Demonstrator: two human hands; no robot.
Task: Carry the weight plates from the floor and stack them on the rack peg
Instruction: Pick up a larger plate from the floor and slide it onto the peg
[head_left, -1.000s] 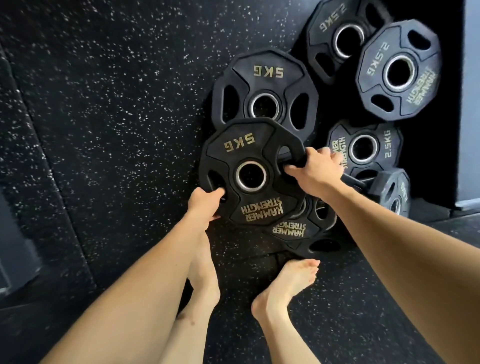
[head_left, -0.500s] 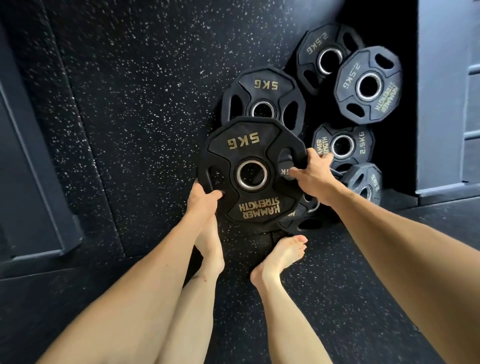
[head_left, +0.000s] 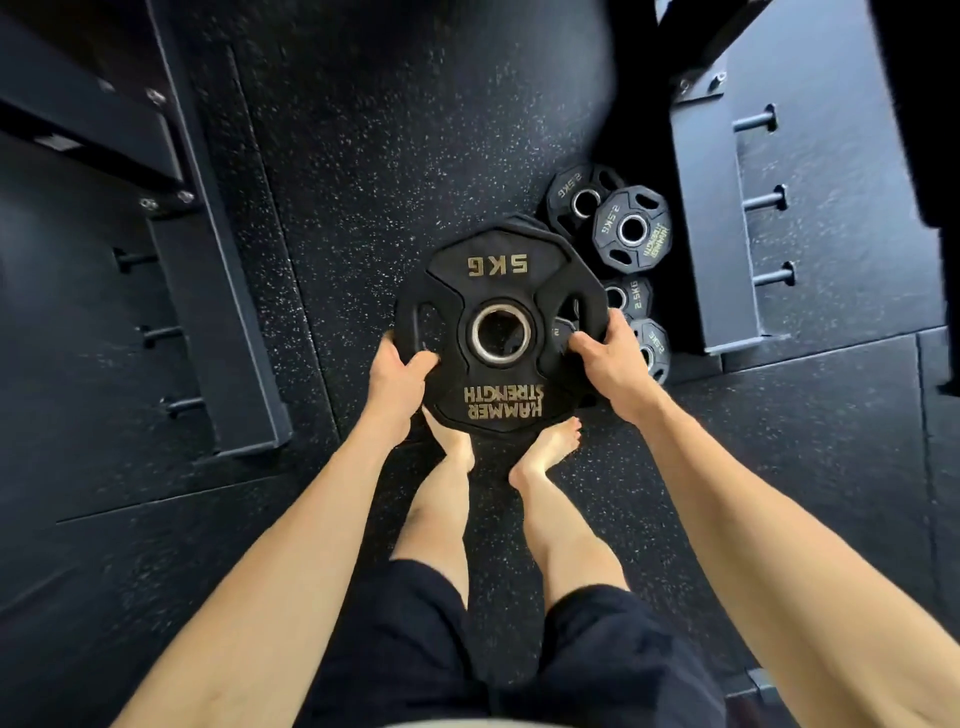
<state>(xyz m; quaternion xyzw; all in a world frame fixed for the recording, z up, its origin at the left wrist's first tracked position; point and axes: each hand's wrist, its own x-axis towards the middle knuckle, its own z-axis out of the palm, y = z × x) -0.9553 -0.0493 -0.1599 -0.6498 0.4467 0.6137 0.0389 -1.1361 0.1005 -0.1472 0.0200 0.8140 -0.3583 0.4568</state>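
A black 5 kg plate (head_left: 497, 270) with gold lettering and a steel centre ring hangs flat in front of me, well above the floor. My left hand (head_left: 396, 375) grips its left handle slot, thumb over the top face. My right hand (head_left: 609, 358) grips the right handle slot the same way. On the floor beyond, several 2.5 kg plates (head_left: 631, 228) lie overlapping beside the right rack base. Another plate's edge (head_left: 524, 222) peeks out behind the held one. Short rack pegs (head_left: 768, 198) stick out of the right upright.
A dark rack base (head_left: 727, 223) stands at the right and another (head_left: 218, 312) at the left, each with short pegs (head_left: 161, 332). My bare feet (head_left: 550, 447) stand on the speckled rubber floor (head_left: 395, 130) right under the plate.
The 5 kg plate has come up off the pile in both hands. My head has risen, so the floor plates look smaller and both rack bases have come into view.
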